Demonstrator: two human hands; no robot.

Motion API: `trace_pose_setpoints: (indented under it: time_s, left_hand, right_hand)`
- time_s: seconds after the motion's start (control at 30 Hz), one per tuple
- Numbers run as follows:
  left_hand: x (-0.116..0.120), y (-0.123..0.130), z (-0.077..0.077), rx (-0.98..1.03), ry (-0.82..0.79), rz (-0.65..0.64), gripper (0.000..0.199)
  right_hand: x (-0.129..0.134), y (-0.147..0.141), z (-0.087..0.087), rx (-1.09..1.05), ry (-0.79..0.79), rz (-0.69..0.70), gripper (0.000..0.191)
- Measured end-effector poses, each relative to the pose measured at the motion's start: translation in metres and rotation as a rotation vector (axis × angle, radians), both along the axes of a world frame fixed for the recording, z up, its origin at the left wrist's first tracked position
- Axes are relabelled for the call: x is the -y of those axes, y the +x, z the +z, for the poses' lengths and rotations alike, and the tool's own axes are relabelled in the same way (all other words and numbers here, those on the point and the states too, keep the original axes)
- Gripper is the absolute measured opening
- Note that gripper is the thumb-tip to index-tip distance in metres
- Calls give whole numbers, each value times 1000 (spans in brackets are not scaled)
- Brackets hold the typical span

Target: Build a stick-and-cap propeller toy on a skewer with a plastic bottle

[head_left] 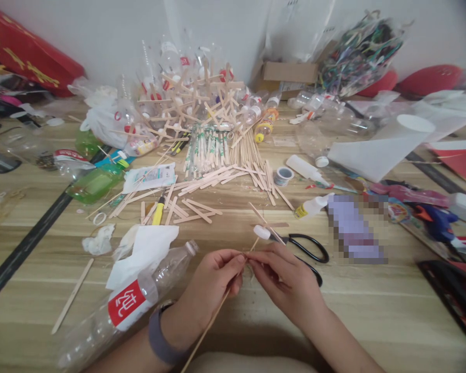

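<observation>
A thin bamboo skewer (207, 330) slants up from my lap through my closed left hand (219, 277), which grips it between thumb and fingers. My right hand (285, 280) is pinched shut at the same spot on the skewer, its fingertips meeting those of the left. Just beyond the fingertips is a small white rounded piece (261, 232); whether it touches the skewer is unclear. Black-handled scissors (308, 247) lie on the table beside my right hand, partly under thin wooden sticks. An empty clear plastic bottle (93, 329) with a red label lies by my left forearm.
Loose craft sticks (200, 210), a bundle of skewers (245, 147) and wrapped sticks (205, 150) lie ahead. Behind them are piled bottles with stick crosses (202, 103). A glue bottle (310, 205), a yellow-handled tool (159, 211) and white tissue (145, 254) lie nearer.
</observation>
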State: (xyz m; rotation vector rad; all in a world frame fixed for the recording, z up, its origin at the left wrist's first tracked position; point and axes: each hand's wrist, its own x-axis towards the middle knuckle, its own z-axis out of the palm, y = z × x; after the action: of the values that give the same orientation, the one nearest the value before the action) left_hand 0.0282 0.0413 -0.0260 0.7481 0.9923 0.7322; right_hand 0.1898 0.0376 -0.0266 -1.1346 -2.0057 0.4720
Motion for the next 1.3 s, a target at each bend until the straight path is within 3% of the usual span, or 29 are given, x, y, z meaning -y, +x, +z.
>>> trace_pose_setpoints:
  time_s: [0.23,0.37,0.67,0.97,1.1,1.3]
  left_hand:
    - [-1,2,-1,-2,2,27,28]
    - [1,2,-1,-38,7,36,26]
    - [2,1,1,-61,33,73,25]
    - [2,0,3,-188,92,59,28]
    - [2,-4,7,-373,204,-27,29]
    - [3,-10,19,-694,572,-4,23]
  right_hand:
    - [-1,1,-2,193,155,13,17]
    - [-2,2,-3,187,231,21,19]
    - [4,0,-6,104,215,-66,12]
    - [1,-4,-7,41,161,-54,11]
    - [1,-4,-9,-4,129,-28,13]
    - [3,-3,-11,4,94,-24,16]
